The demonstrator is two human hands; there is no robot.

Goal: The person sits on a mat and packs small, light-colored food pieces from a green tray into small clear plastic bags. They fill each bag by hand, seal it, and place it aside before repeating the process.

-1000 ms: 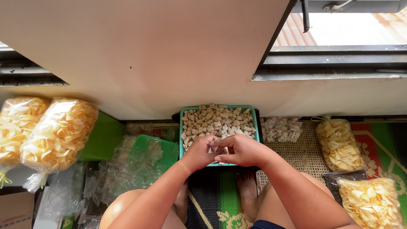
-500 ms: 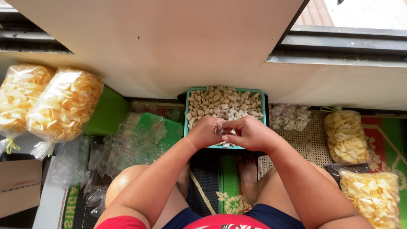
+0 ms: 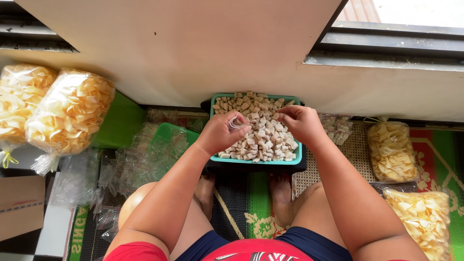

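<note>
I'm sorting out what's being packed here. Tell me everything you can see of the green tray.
The green tray is a shallow rectangular tub, plastic by its look, with a teal rim. It sits level on a dark stand on the floor, against the wall, in front of the person's feet. Pale beige snack cubes fill it nearly to the rim. The left hand and right hand hover over it, hiding parts of the rim.

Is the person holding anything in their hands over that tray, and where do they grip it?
The left hand pinches a small clear plastic bag at its edge. The right hand reaches into the tan pieces in the green tray; whether it holds one cannot be told.
</note>
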